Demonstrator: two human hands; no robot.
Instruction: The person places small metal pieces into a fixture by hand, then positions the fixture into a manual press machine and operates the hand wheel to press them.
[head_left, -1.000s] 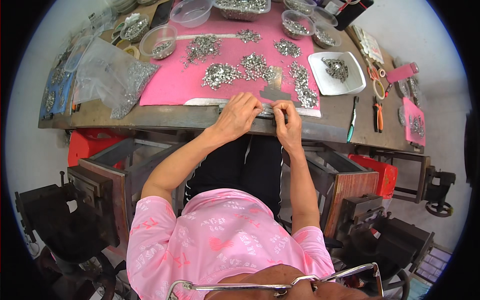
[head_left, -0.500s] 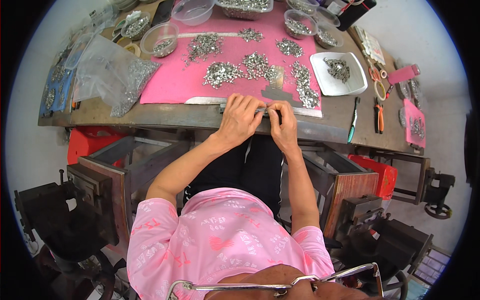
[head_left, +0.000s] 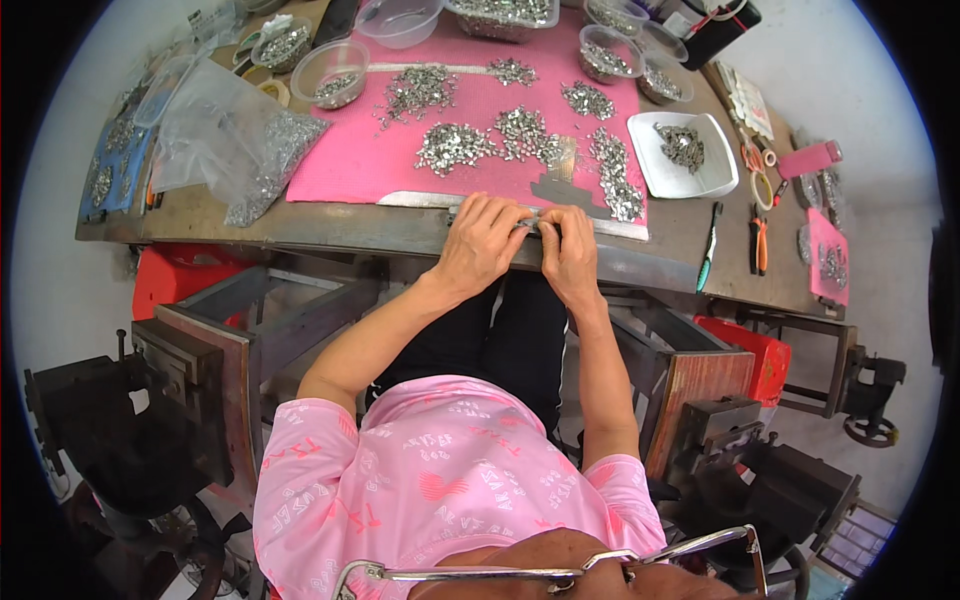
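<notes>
Workbench (head_left: 675, 225), brown-topped, with metal front edge; spread across the full width.
Mat (head_left: 340, 165), pink, with a white strip along its near border; on the bench, ahead of the hands.
Bag (head_left: 205, 140), clear plastic, part filled with small silvery pieces; to the left of the mat.
Tray (head_left: 680, 186), white, squarish, holding a heap of grey pieces; just beside the mat, on the right.
Left hand (head_left: 483, 240), bare, at the front edge; fingers curled, thumb and index tips drawn close together.
Right hand (head_left: 570, 248), bare, just beside the left; fingers bent, thumb and index tips near the left fingertips.
Pliers (head_left: 759, 243), orange and black; right of the toothbrush (head_left: 711, 245), white and teal.
Piles of silvery pieces (head_left: 455, 148), loose, 6 on the mat.
Metal piece (head_left: 527, 225), at the bench edge between the 2 hands' fingertips, mostly hidden; cannot tell whether clamped by either hand.
</notes>
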